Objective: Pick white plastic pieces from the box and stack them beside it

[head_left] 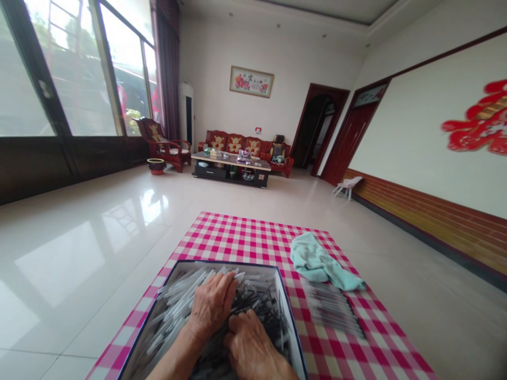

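both hands down in a shallow box [283, 295], dark-edged rim, pale inner wall, set on a counter [245, 237] under pink-and-white check. contents: a heap of slender clear sticks [174, 303], mostly to the left, lying at a slant; darker sticks [259, 303] jumbled around and right of the hands.

left hand [214, 301] reaches farther in, fingers bent and close together over the heap; whether they pinch a stick, cannot tell. right hand [251, 343] nearer the body, fingers curled under, tips hidden; cannot tell what they grip, if anything. hands near each other, knuckles up.

handling, my judgement: best to lift few at a time, drawing each along its own length; a sideways pull would likely drag the crossed neighbours. clear ones probably slide easily and roll, so a light, level hold near the middle.

right of the box, on the check: a row of sticks [332, 311] side by side, blurred, apart from the box wall. a pale green cloth [317, 258] lies crumpled at the row's far end, hemming it in there. the box's right wall stands between heap and row; hands would need to clear it.
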`<state>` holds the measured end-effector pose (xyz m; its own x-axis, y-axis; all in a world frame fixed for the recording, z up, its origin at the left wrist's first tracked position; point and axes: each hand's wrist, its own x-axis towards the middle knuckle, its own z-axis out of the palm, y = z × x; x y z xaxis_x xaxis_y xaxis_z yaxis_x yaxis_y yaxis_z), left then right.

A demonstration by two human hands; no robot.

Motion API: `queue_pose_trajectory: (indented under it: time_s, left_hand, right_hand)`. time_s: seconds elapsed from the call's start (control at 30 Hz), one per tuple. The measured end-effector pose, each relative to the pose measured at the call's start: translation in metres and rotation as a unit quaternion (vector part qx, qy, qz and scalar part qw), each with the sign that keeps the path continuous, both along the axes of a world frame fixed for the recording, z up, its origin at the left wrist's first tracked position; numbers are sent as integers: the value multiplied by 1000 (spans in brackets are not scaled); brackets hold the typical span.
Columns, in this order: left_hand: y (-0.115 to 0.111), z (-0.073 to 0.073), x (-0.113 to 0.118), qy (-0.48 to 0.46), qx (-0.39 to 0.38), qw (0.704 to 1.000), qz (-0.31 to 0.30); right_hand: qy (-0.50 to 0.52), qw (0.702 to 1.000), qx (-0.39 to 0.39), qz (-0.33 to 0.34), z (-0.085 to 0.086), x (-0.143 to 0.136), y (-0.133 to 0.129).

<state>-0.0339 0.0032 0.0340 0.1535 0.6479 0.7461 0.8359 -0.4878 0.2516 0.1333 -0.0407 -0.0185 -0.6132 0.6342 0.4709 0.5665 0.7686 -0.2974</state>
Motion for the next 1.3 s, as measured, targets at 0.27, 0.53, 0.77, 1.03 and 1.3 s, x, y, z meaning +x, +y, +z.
queue_pose_trajectory:
  time_s: [0.27,0.53,0.77,1.03,1.3]
  left_hand:
    - [-1,1,2,-3,31,999,-8]
    - [-2,1,5,2,39,999,-35]
    - [-5,0,7,8,3,996,-85]
    - [-10,0,12,38,-22,991,-125]
    - [-9,0,13,55,-42,989,-129]
  right_hand:
    - [52,985,-166,-5,74,3,3]
    - [334,877,-341,-60,70,8,26]
    - [493,769,-400,-73,61,12,33]
    - [683,549,-462,-139,60,12,36]
    - [680,540,-489,-89,66,9,30]
